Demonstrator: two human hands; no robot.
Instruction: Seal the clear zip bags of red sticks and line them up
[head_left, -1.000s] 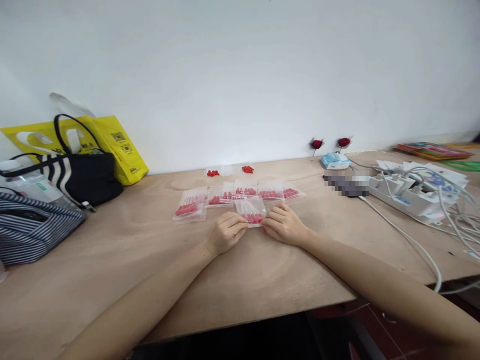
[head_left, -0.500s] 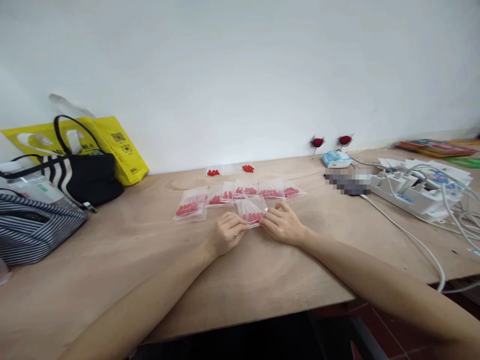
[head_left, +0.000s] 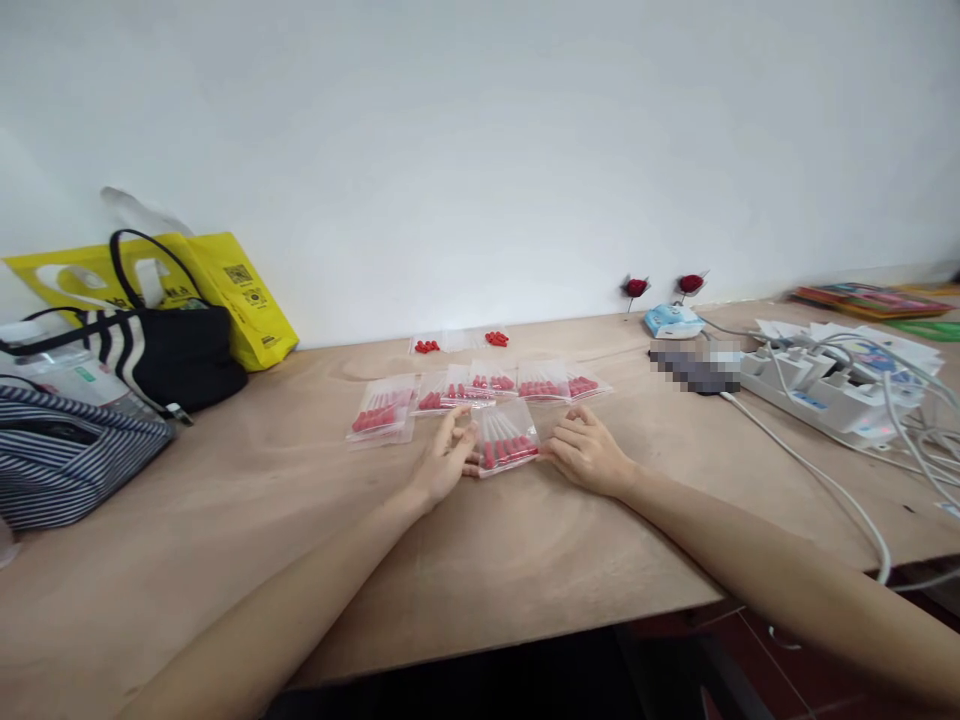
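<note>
- The plastic bag (head_left: 507, 437) was clear, thin, shiny and nearly square.
- In it, thin white sticks (head_left: 501, 425) with smooth, round red ends (head_left: 502, 452) spread like a fan.
- More flat, see-through packets (head_left: 543, 380) lay behind it on the smooth brown wooden table (head_left: 480, 570).
- The bag was between both hands, tilted a little.
- The left hand (head_left: 446, 458) had its fingers spread, right by the bag's left edge.
- The right hand (head_left: 583, 450) had curled fingers at the bag's lower right corner; I couldn't tell if they pinched it.
</note>
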